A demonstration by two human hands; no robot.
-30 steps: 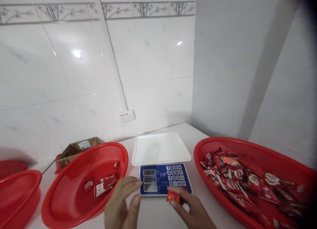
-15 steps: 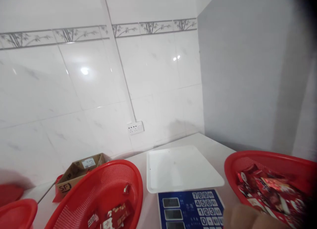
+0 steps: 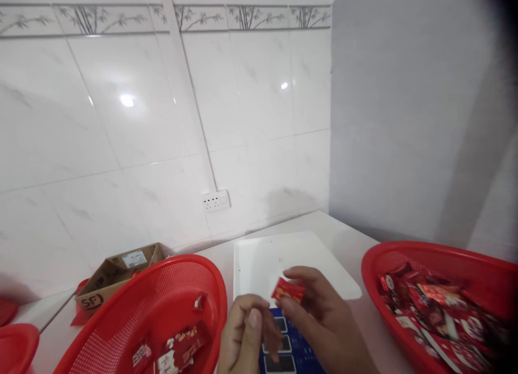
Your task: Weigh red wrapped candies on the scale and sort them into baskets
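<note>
Half a second ago only a sliver of one hand showed at the bottom edge. Now both hands are up over the scale's blue keypad [image 3: 301, 358], toward the worktop's [image 3: 348, 239] near edge.

The left hand [image 3: 246, 336] has its fingers curled in toward the palm, with nothing seen in its grip. The right hand [image 3: 324, 325] pinches one small red packet [image 3: 288, 291] between thumb and fingertips, higher than a second ago and now in front of the white weighing pan [image 3: 259, 260]. The packet's long axis runs left to right, roughly along the worktop's near edge, with its right end dipping slightly.

There is one scale and two red mesh baskets. The left basket [image 3: 218, 293] holds at least four packets (some are cut off by the frame). The right basket [image 3: 404, 250], toward the worktop's right edge, holds a heap too dense to count. One red basin [image 3: 20, 341] is cut off at the left edge.

Farther back, one cardboard box [image 3: 113, 271] sits behind the left basket by the worktop's far edge. One wall socket [image 3: 216, 201] is on the tiles above it.
</note>
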